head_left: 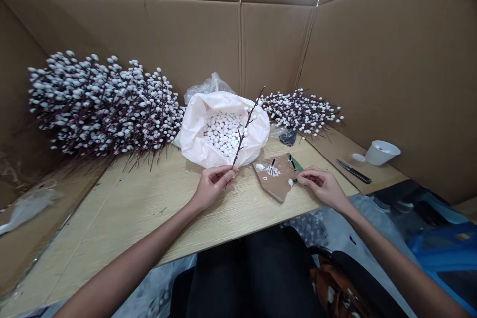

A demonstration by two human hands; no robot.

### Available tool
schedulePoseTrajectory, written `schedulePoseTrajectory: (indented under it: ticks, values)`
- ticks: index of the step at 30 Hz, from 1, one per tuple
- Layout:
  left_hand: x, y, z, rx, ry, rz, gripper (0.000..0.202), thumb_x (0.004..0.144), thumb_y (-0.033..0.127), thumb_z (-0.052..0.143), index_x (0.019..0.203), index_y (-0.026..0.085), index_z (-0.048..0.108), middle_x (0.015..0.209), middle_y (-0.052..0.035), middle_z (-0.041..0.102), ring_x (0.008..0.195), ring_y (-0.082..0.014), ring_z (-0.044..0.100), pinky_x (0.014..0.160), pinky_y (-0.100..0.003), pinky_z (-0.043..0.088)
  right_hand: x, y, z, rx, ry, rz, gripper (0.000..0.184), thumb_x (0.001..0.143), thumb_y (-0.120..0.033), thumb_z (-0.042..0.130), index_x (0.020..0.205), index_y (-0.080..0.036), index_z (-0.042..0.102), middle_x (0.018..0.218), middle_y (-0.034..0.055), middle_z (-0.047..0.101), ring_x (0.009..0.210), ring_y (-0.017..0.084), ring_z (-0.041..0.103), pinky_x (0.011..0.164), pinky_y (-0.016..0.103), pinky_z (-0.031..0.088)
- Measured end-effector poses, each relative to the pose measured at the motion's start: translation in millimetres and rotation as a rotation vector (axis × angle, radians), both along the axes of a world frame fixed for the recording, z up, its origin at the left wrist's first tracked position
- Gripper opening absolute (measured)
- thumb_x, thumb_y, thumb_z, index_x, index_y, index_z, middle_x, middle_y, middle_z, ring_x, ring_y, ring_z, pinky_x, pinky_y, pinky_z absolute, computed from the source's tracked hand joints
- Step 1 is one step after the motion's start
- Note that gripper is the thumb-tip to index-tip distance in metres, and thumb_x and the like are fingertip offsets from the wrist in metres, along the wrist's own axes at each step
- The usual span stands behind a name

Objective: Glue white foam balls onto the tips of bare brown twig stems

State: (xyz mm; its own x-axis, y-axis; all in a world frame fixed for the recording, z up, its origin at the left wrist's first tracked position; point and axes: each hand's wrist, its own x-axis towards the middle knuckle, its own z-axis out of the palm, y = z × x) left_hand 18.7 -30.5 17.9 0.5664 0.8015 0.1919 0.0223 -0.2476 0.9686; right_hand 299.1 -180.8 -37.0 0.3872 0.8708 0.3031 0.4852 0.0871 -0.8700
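Note:
My left hand (pixel 212 186) pinches the lower end of a thin brown artificial branch (pixel 242 135), tilted up to the right, with a few white berries near its upper part. My right hand (pixel 323 188) is closed at the fingertips on a small black stick (pixel 294 181), its tip at a white dab of what looks like glue. Under that tip lies a torn piece of cardboard (pixel 276 190) with white smears and other short black sticks on it. Behind the branch stands an open white plastic bag (pixel 192 136) full of loose white berries (pixel 222 134).
A large heap of white-berried branches (pixel 108 104) lies at the left, a smaller bunch (pixel 303 113) at the back right. On the right are a knife (pixel 354 171) and a white cup (pixel 381 154). Cardboard walls (pixel 186 39) enclose the wooden table (pixel 149 208).

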Motion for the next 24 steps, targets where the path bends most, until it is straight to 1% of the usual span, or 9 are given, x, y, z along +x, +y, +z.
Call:
schedulePoseTrajectory:
  ticks: [8,12,17,21,24]
  values:
    - [1,1,-1.0,0.011,0.004,-0.008,0.031,0.071,0.039,0.071,0.083,0.011,0.074,0.056,-0.0007,0.060,0.052,-0.0101,0.048,0.052,-0.022,0.040,-1,-3,-4.4,-0.021,-0.092,-0.032,0.020,0.081,-0.034,0.060,0.078,-0.017,0.071,0.086,0.0103,0.068,0.082,0.022,0.063,0.071,0.032,0.047]
    - [0,0,0.1,0.011,0.005,-0.005,0.029,0.071,0.038,0.071,0.082,0.011,0.075,0.058,-0.0017,0.063,0.054,-0.0112,0.051,0.054,-0.022,0.043,-4,-7,-2.9,-0.025,-0.149,-0.067,0.017,0.081,-0.031,0.061,0.079,-0.017,0.070,0.084,0.0095,0.069,0.080,0.022,0.063,0.071,0.033,0.047]
    - [0,-2,1.3,-0.014,0.005,-0.001,0.029,0.070,0.038,0.072,0.081,0.012,0.075,0.063,-0.0026,0.067,0.054,-0.0116,0.054,0.056,-0.023,0.047,-7,-10,-0.8,-0.010,-0.237,-0.058,0.014,0.082,-0.029,0.061,0.080,-0.019,0.069,0.084,0.0085,0.069,0.079,0.023,0.063,0.071,0.034,0.048]
    - [1,-3,1.4,-0.032,0.003,-0.001,0.029,0.069,0.038,0.073,0.081,0.012,0.075,0.066,-0.0033,0.068,0.057,-0.0119,0.055,0.057,-0.022,0.047,-10,-14,0.8,-0.001,-0.298,-0.042,0.013,0.083,-0.029,0.061,0.082,-0.019,0.068,0.082,0.0083,0.069,0.079,0.022,0.062,0.074,0.035,0.048]
    - [1,-4,2.5,-0.044,0.000,-0.002,0.029,0.069,0.038,0.073,0.081,0.012,0.075,0.064,-0.0028,0.066,0.057,-0.0113,0.054,0.056,-0.022,0.045,-12,-17,2.9,-0.006,-0.306,-0.055,0.015,0.084,-0.031,0.060,0.083,-0.019,0.067,0.084,0.0088,0.068,0.078,0.022,0.061,0.072,0.034,0.048]
